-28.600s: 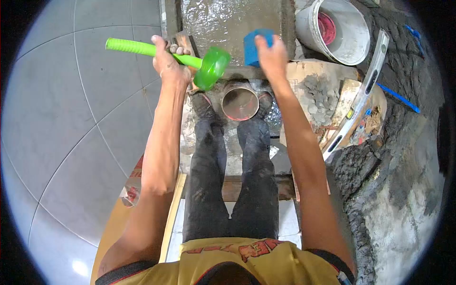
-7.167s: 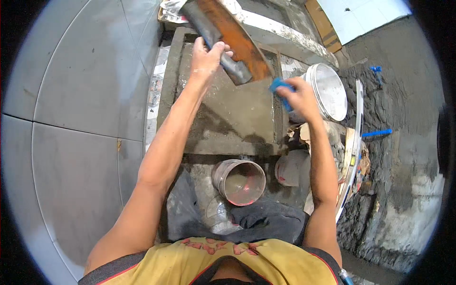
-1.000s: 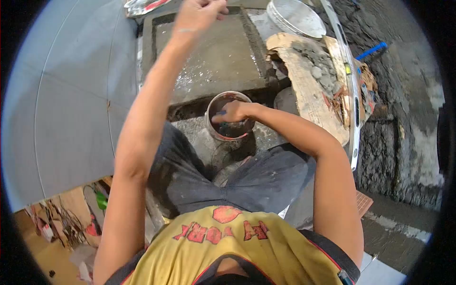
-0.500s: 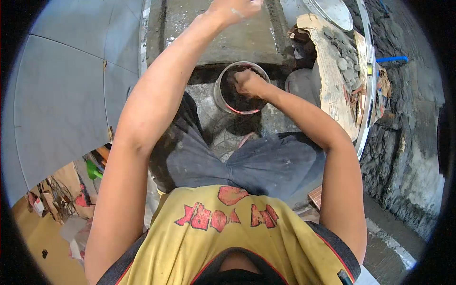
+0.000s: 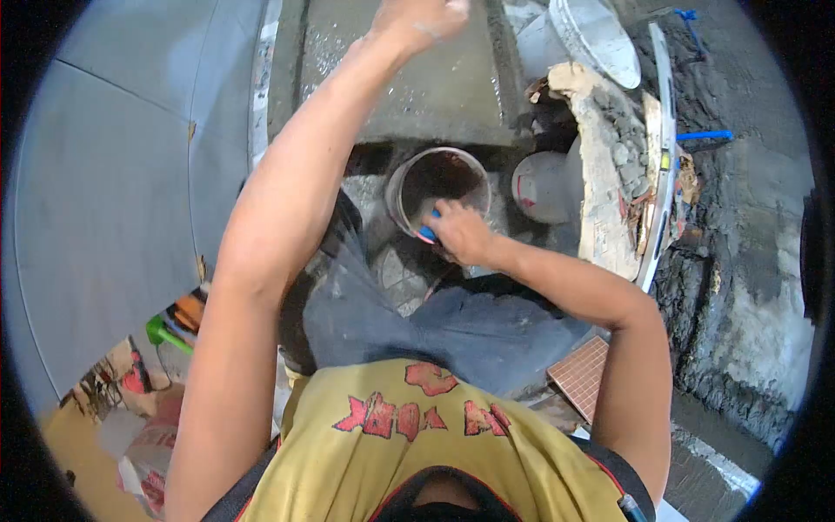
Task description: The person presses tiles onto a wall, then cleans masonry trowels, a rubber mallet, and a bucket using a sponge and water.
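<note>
My right hand [image 5: 463, 233] is closed around a blue handle [image 5: 428, 230] at the near rim of a round bucket [image 5: 393, 204]. The rest of that tool is hidden, so its kind is unclear. Inside the bucket it is dark, with some wet-looking residue on the wall. My left hand [image 5: 421, 19] is at the top of the view, above a wet grey mortar surface [image 5: 409, 96]. Its fingers look curled and are partly cut off by the frame edge; whatever they hold, if anything, cannot be made out.
Right of the bucket stands a white lidded pail [image 5: 544, 187]. Beyond it lie a torn paper sack [image 5: 596, 191] with grey rubble, a long spirit level [image 5: 665, 165] and a large white bucket [image 5: 600, 39]. Large grey panels [image 5: 113, 200] cover the left side.
My right hand has come out of the bucket's inside to its near rim, and a blue handle now shows in it. My left hand stays nearly in place.
</note>
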`<state>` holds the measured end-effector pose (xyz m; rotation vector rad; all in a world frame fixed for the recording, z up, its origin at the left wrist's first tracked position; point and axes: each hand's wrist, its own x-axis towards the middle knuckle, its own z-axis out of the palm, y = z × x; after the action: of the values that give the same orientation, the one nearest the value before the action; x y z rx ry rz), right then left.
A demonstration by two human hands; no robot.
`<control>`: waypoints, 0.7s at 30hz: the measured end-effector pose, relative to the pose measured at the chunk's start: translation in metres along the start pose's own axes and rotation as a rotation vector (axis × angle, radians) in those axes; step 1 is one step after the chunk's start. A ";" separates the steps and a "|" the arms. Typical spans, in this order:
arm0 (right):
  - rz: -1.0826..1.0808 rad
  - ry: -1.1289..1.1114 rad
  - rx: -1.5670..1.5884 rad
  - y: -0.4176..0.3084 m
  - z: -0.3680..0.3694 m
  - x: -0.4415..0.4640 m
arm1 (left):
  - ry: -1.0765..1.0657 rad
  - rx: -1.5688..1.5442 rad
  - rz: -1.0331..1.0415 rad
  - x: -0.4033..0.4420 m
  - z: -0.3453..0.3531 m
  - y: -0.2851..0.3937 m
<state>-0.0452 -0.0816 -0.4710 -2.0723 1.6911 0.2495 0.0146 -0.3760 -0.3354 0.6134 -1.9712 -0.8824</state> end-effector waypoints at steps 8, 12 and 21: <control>-0.055 -0.284 0.047 0.045 -0.104 0.025 | 0.015 -0.234 0.115 -0.019 0.002 0.058; -0.088 -0.312 0.004 0.048 -0.177 0.034 | -0.990 -0.617 0.463 -0.057 -0.017 0.139; 0.086 -0.669 -0.162 0.045 -0.231 0.126 | -1.777 0.105 0.437 -0.170 0.085 0.126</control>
<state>-0.0916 -0.3033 -0.3299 -1.7339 1.3659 1.0093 0.0165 -0.1482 -0.3566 -0.9838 -3.4179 -1.1171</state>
